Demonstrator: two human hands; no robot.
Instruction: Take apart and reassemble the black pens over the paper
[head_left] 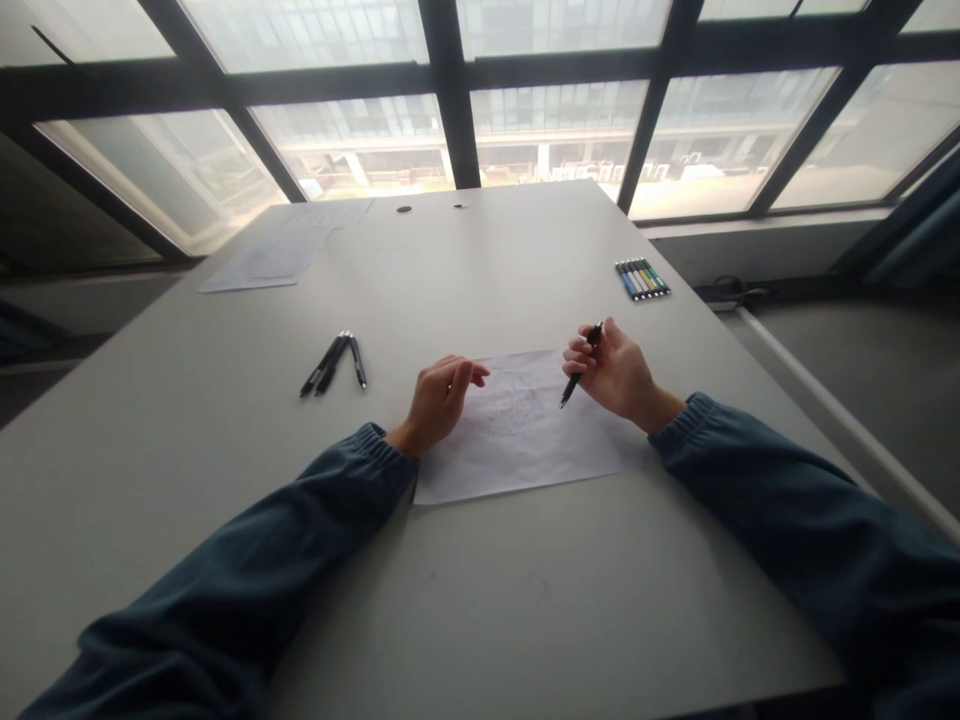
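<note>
A sheet of white paper (555, 455) with a faint pencil-like drawing on it lies before me. My left hand (439, 398) rests over its left edge, loosely bent, fingertips pointing right and nothing visible in it. Above the sheet's right side, my right hand (611, 370) is closed around a black pen (571, 388). The pen tilts, its tip pointing down and left, seemingly just above the paper. Some of the drawing near the left hand is hard to make out.
Several black pens (326, 365) lie left of the paper. A row of pens with coloured barrels (642, 280) sits near the right edge of the white table (480, 590). More paper sheets (266, 255) lie at the far left. Dark-framed windows (450, 100) stand behind the table.
</note>
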